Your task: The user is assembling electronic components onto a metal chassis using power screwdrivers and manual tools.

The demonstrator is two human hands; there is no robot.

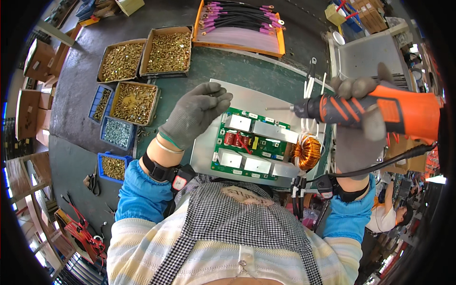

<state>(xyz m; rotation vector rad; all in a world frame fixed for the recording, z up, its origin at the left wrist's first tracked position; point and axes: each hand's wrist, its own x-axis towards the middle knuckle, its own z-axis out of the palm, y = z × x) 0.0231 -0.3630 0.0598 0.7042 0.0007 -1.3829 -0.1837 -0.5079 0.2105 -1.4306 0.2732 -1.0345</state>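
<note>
My right hand (355,88), in a grey glove, is wrapped round an orange and black power screwdriver (403,113). Its thin bit (279,108) points left, above the far edge of a green circuit board (222,161). Silver metal blocks (257,164) and red components stand on the board, which lies on a grey metal plate (202,154). A copper-wound ring coil (306,153) sits at the board's right end. Left of the bit, my gloved left hand (195,110) hovers over the plate's far left part, fingertips pinched together; anything between them is too small to make out.
Cardboard boxes of brass-coloured fasteners (168,53) and blue bins of small hardware (117,132) stand to the left. An orange tray (237,40) with black cables lies at the far side. White wires (308,90) rise beside the coil. A black cord (380,167) hangs from the screwdriver.
</note>
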